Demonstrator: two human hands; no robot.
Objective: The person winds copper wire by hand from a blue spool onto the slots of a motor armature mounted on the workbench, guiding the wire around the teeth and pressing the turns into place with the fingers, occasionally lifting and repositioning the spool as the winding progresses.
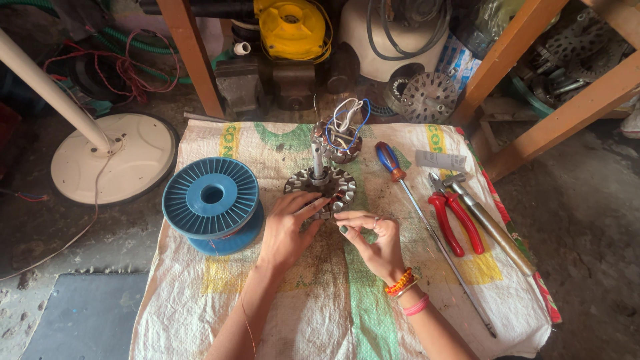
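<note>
A round grey slotted motor core (325, 187) with an upright shaft lies on a woven sack (320, 313). My left hand (288, 230) rests on its near edge, fingers curled against the slots. My right hand (373, 240) is just right of it, thumb and forefinger pinched together near the core's rim, apparently on a very thin wire that I cannot make out clearly. Behind the core stands a second wound core (339, 137) with white and blue wire leads.
A blue wire spool (211, 200) sits left of the core. Right of it lie a long screwdriver (427, 227), red-handled pliers (455, 220), a hammer (483, 220) and a small packet (440, 160). A white fan base (113, 160) stands left; wooden legs and motor parts behind.
</note>
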